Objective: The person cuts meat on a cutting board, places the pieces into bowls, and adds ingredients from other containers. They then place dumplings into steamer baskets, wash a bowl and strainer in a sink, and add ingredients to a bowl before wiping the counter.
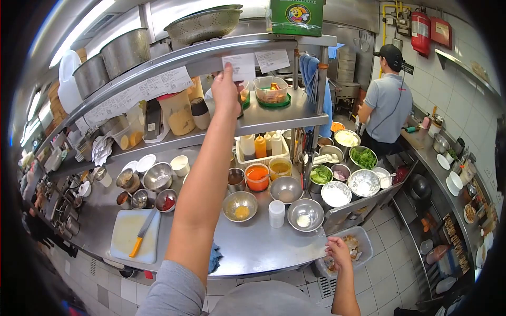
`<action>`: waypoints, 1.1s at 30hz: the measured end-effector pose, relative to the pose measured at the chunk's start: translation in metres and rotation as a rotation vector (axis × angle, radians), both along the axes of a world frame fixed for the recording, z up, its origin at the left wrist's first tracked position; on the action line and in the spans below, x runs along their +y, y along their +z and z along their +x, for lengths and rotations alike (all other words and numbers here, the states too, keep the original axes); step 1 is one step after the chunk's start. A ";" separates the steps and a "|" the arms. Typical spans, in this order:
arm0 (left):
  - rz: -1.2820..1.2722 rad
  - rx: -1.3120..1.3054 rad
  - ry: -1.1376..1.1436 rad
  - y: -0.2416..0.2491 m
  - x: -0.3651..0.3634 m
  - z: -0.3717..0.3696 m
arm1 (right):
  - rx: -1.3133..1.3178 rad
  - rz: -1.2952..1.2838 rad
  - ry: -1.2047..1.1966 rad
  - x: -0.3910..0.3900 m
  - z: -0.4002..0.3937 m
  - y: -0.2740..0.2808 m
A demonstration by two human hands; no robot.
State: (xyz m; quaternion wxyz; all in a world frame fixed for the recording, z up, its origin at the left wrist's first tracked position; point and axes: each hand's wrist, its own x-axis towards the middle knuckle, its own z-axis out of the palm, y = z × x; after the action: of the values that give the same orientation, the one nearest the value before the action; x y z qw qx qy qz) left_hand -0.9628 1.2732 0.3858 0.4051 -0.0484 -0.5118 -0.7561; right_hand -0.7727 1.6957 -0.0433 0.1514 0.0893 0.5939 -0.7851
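Looking down on a steel prep counter (253, 247) crowded with bowls, running from far left to near right. Carrying 2 shelves above: upper shelf (174, 60) stacked with pots and a colander (204, 23), edge strung with paper order tickets; lower shelf (274, 117) bearing tubs and containers.

Standing at far right, a co-worker in a grey shirt and dark cap (389, 100), back turned, facing the side counter.

Lying at near left of the counter, a white cutting board (134, 234), with an orange-handled knife (142, 231) resting across it.

Reaching up and far, the left hand (225, 95), arm stretched over the counter, fingers closing on the lower edge of a white order ticket (240, 66) hanging from the upper shelf edge, just left of a 2nd ticket (272, 59).

Hanging low at near right, the right hand (337, 250), fingers loosely curled at the counter's near-right corner, just above a plastic bin (363, 242) on the floor; holding anything or not: cannot tell.

Sitting near the middle of the counter, a steel bowl with yellow sauce (240, 206), an orange sauce tub (257, 177), and a small white cup (276, 213).
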 end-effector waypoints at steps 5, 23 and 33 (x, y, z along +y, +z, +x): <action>-0.056 -0.032 0.039 0.002 -0.022 -0.009 | 0.083 0.057 0.050 -0.018 -0.026 0.023; -0.337 -1.049 -1.129 -0.427 0.081 0.179 | 0.186 1.158 0.012 -0.086 -0.108 -0.049; -0.314 -1.165 -1.167 -0.463 0.098 0.174 | 0.010 1.000 0.343 -0.035 -0.053 -0.054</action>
State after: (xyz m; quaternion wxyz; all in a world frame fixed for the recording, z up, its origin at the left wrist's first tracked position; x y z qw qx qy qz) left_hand -0.7885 1.3707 -0.0775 -0.3918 0.0370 -0.6314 -0.6682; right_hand -0.8257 1.6608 -0.0973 0.2138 0.0482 0.9027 -0.3704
